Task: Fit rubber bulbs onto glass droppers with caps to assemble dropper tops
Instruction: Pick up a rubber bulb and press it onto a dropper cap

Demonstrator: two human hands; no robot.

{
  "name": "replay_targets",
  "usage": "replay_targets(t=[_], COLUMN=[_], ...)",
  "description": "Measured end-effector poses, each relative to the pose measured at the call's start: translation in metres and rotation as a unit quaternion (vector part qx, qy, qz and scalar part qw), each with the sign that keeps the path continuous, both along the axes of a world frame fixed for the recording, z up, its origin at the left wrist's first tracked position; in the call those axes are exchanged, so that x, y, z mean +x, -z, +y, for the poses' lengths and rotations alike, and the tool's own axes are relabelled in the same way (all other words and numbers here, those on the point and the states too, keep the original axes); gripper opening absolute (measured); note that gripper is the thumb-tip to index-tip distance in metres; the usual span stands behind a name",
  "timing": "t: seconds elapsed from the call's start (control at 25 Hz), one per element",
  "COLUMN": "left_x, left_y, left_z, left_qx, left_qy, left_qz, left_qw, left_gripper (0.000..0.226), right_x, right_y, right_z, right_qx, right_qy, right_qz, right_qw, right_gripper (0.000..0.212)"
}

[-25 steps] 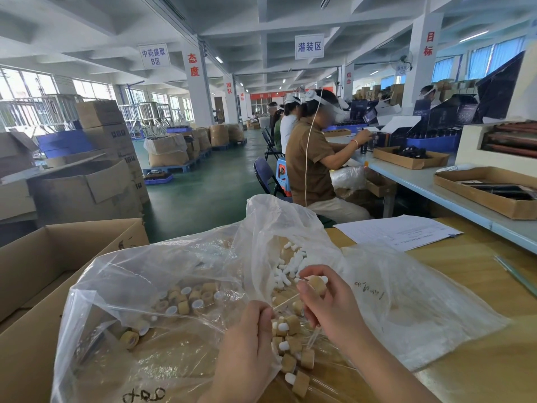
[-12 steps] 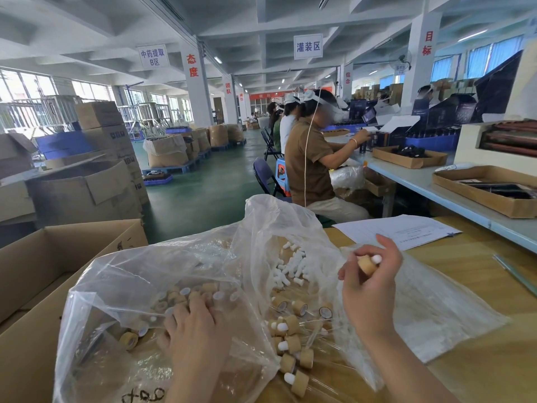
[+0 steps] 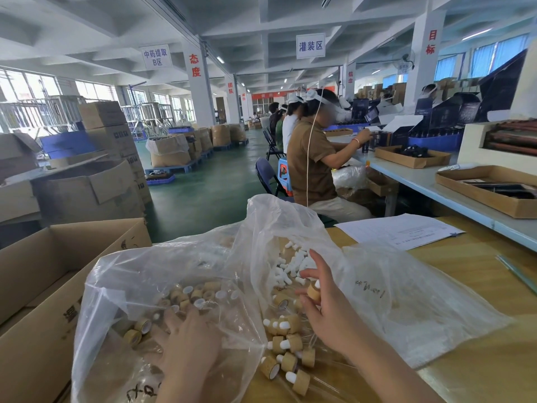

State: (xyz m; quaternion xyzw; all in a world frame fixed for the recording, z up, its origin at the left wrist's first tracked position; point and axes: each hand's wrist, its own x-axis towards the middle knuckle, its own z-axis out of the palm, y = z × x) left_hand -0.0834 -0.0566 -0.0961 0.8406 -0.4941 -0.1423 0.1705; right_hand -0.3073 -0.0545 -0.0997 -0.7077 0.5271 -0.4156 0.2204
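Two hands: the right hand (image 3: 325,312) pinches a tan cylindrical cap with white rubber bulb (image 3: 313,290) above the near pile of capped droppers (image 3: 287,344); the left hand (image 3: 189,341) lies among loose tan caps (image 3: 203,295) in the clear plastic bag (image 3: 122,286), its grip unclear.

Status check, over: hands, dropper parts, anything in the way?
Left hand down among loose caps in bag, grip unclear. Right hand pinches one dropper top. Bag fold stands between the hands.

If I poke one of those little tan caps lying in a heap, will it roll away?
Probably a bit: the caps are round, and several lie on their sides. A white bulb sticks out of one end, so it may roll in a curve. They likely weigh little, since the right hand pinches one in its fingertips.
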Motion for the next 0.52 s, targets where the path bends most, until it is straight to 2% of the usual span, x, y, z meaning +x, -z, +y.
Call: replay_targets(t=[0.08, 0.2, 0.28, 0.36, 0.44, 0.52], left_x=[0.003, 0.011, 0.019, 0.026, 0.028, 0.027], left_y=[-0.001, 0.001, 0.001, 0.0, -0.001, 0.0], left_z=[0.0, 0.0, 0.0, -0.001, -0.002, -0.003], left_qx=[-0.002, -0.019, -0.018, -0.014, -0.006, 0.008], left_qy=[-0.016, -0.049, -0.059, -0.065, -0.072, -0.076], left_qz=[0.001, -0.036, -0.05, -0.044, -0.055, -0.067], left_qw=[1.0, 0.998, 0.997, 0.997, 0.996, 0.995], left_gripper=[0.058, 0.05, 0.045, 0.044, 0.046, 0.05], right_x=[0.0, -0.001, -0.003, -0.008, -0.013, -0.014], right_y=[0.002, 0.002, 0.002, -0.002, -0.006, -0.005], right_z=[0.0, 0.0, -0.001, -0.002, -0.002, -0.001], right_qx=[0.008, 0.017, -0.025, -0.107, -0.148, -0.118], right_qy=[-0.015, -0.018, 0.022, 0.098, 0.131, 0.108], right_qz=[-0.001, -0.039, -0.106, -0.146, -0.139, -0.078], right_qw=[1.0, 0.999, 0.994, 0.979, 0.97, 0.984], right_gripper=[0.094, 0.091, 0.075, 0.048, 0.037, 0.029])
